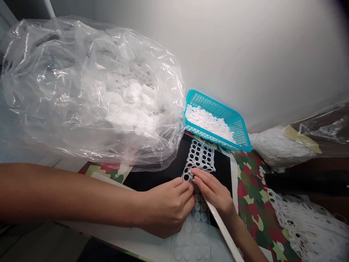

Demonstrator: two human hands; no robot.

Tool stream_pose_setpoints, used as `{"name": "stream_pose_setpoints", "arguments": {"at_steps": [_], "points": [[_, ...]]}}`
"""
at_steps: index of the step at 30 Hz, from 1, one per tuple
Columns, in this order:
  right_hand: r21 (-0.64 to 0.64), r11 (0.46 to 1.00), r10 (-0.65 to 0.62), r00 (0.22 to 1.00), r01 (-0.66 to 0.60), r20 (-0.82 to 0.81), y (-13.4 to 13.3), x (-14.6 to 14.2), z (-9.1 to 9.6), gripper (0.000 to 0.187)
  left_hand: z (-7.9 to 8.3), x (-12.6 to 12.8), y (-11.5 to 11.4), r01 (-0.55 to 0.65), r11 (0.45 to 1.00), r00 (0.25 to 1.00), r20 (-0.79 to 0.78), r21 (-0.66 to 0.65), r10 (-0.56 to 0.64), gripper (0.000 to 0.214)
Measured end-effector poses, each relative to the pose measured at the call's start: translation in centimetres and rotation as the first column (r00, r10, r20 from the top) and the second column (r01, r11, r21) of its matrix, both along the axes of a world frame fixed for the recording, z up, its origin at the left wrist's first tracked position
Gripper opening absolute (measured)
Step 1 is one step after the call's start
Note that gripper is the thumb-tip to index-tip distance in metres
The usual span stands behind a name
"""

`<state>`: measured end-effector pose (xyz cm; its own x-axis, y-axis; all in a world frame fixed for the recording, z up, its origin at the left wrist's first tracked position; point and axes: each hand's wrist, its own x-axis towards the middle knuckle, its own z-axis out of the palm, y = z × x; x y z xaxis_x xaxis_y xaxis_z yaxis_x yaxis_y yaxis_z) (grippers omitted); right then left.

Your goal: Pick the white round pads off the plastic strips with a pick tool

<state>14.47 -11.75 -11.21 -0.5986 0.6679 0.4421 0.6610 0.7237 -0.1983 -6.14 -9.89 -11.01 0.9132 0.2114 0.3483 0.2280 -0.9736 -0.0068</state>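
Observation:
A white perforated sheet with rows of round holes lies on a black surface. My left hand pinches the sheet's near edge with fingers closed. My right hand lies against the same edge, fingers pressed together on it. Below my hands a part of the sheet still carries translucent white discs. A turquoise mesh basket just beyond holds a heap of white discs.
A big clear plastic bag of white pieces fills the left. Another bag sits at the right. Emptied perforated sheets pile on a camouflage-patterned cloth. A pale wall stands behind.

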Motion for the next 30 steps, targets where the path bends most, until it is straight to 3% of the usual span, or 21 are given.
{"name": "stream_pose_setpoints", "arguments": {"at_steps": [7, 12, 19, 25, 30], "points": [[0.066, 0.998, 0.008, 1.000, -0.009, 0.023, 0.23, -0.11, 0.65, 0.032, -0.07, -0.02, 0.09, 0.028, 1.000, 0.999, 0.028, 0.007, -0.028, 0.035], [-0.084, 0.996, -0.032, 0.999, 0.031, -0.010, -0.21, -0.19, 0.38, 0.033, -0.40, 0.05, 0.24, 0.038, 0.999, 0.997, 0.070, -0.010, -0.037, 0.031], [-0.098, 0.995, 0.021, 0.997, -0.028, -0.068, -0.11, 0.27, -0.15, 0.028, -0.48, -0.11, 0.28, 0.035, 0.999, 0.995, 0.097, 0.019, -0.036, 0.027], [-0.218, 0.975, 0.002, 0.986, -0.040, -0.170, 0.01, 0.51, 0.24, 0.025, -0.41, -0.59, -0.03, -0.002, 0.994, 0.991, 0.136, 0.107, -0.013, 0.026], [-0.305, 0.952, -0.045, 0.984, -0.010, -0.171, -0.15, 0.76, 0.66, 0.015, -0.20, -0.88, 0.17, -0.053, 0.996, 0.991, 0.128, 0.074, 0.043, 0.031]]}}
